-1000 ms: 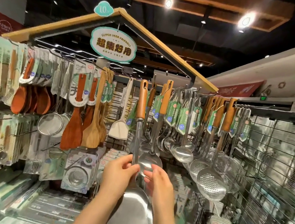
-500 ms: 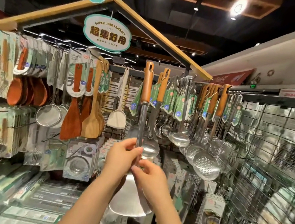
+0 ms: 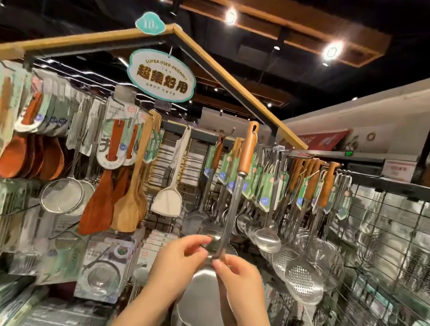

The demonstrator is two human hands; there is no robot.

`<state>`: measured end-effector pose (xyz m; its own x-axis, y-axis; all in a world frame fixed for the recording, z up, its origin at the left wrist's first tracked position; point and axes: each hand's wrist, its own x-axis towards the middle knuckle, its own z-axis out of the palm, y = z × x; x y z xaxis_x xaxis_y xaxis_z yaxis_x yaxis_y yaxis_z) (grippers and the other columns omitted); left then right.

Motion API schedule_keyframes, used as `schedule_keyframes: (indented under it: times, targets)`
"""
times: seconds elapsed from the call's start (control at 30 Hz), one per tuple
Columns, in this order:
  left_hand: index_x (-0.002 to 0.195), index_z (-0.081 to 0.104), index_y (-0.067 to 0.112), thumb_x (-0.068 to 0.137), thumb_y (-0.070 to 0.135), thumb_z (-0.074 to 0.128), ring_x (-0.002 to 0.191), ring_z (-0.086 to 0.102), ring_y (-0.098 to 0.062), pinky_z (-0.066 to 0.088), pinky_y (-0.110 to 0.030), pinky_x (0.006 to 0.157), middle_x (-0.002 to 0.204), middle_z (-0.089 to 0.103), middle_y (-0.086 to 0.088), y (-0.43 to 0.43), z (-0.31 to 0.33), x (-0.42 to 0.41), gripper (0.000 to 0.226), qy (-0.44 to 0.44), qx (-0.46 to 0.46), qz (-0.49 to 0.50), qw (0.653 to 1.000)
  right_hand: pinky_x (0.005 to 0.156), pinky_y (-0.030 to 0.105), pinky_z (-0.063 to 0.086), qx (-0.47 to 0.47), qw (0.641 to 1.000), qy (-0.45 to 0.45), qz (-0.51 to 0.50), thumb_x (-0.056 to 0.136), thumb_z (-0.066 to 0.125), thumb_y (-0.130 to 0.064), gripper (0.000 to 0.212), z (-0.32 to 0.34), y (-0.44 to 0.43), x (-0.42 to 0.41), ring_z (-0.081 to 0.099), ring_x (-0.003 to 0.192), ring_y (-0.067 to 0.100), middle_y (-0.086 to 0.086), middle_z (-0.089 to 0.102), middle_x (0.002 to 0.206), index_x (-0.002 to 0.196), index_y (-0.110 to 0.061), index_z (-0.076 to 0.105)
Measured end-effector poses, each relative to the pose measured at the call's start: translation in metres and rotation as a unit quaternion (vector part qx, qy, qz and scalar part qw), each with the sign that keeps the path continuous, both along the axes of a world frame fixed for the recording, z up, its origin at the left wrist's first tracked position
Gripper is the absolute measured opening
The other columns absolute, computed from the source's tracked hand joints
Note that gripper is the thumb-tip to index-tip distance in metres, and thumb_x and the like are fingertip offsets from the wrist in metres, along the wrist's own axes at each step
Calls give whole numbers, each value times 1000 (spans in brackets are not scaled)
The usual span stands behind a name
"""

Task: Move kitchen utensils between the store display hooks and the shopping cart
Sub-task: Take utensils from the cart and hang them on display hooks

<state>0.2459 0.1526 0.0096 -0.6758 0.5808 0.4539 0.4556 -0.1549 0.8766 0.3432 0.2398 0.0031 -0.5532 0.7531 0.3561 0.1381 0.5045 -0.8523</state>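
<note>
Both hands pinch the steel spatula low on its shaft, just above the blade. The left hand uses fingertips and thumb, while the right hand curls its fingers round it. Both forearms reach up from below. The spatula stands upright below and right of the oval sign, with its wooden handle on top.

Dim dark ceiling, bright spotlights glaring; wide-angle edge warp, motion blur on edges.
</note>
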Motion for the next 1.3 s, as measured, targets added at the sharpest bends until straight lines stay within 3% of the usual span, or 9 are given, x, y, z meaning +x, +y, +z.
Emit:
schedule_keyframes:
  times: [0.1, 0.17, 0.33, 0.47, 0.7, 0.87, 1.13, 1.3]
  targets:
    - [101, 70, 29, 86, 10, 62, 80, 62, -2, 49, -16, 73, 81, 68, 15, 3, -1, -8, 25, 2, -11, -8, 1000, 66, 25, 42, 3, 1000, -7, 3, 88, 63, -26, 14, 6, 1, -6, 56, 68, 7, -8, 67, 69, 79, -28, 72]
    - [95, 68, 33, 86, 8, 61, 78, 61, 1, 43, -6, 66, 80, 68, 14, 5, 1, -11, 27, 6, -8, -7, 1000, 66, 25, 41, 7, 1000, -12, 7, 88, 62, -26, 14, 9, 1, -11, 57, 68, 7, -6, 68, 71, 78, -28, 72]
    - [92, 65, 36, 85, 8, 61, 78, 60, 1, 41, -4, 63, 79, 66, 16, 9, -3, -17, 29, 12, -11, -9, 1000, 61, 20, 39, 8, 1000, -29, -3, 88, 63, -27, 13, 11, 3, -16, 53, 62, 3, -11, 62, 63, 80, -30, 72]
    - [87, 65, 35, 85, 4, 61, 77, 61, -6, 42, -5, 63, 79, 67, 10, 11, -4, -17, 31, -6, 1, -19, 1000, 67, 21, 42, 6, 999, -31, -2, 87, 63, -25, 15, 9, 4, -17, 59, 72, 4, -11, 68, 70, 80, -32, 73]
    - [84, 64, 36, 86, 3, 58, 73, 59, -3, 41, -5, 60, 78, 66, 8, 11, -5, -16, 34, -13, 3, -28, 1000, 79, 30, 48, 17, 999, -42, -2, 88, 61, -27, 14, 8, 4, -15, 63, 83, 8, -10, 72, 80, 86, -31, 74]
    - [85, 65, 36, 82, 0, 58, 60, 55, -2, 40, -8, 56, 65, 62, 10, 11, -8, -16, 36, -30, -1, -28, 999, 70, 23, 44, 12, 999, -45, -2, 88, 61, -27, 14, 6, 3, -13, 60, 77, 6, -12, 69, 74, 85, -32, 74]
    - [84, 65, 36, 82, 0, 58, 57, 54, 1, 41, -7, 55, 62, 62, 12, 9, -8, -8, 37, -25, -1, -21, 999, 68, 26, 43, 15, 999, -35, 9, 87, 62, -25, 14, 2, 4, -8, 56, 68, 7, -3, 69, 73, 81, -29, 74]
    - [83, 66, 37, 82, 0, 57, 58, 55, -1, 41, -9, 56, 61, 62, 12, 8, -9, -4, 38, -29, -1, -14, 999, 74, 28, 47, 28, 999, -39, 13, 87, 61, -27, 15, 2, 4, -5, 63, 79, 11, -8, 71, 77, 82, -33, 74]
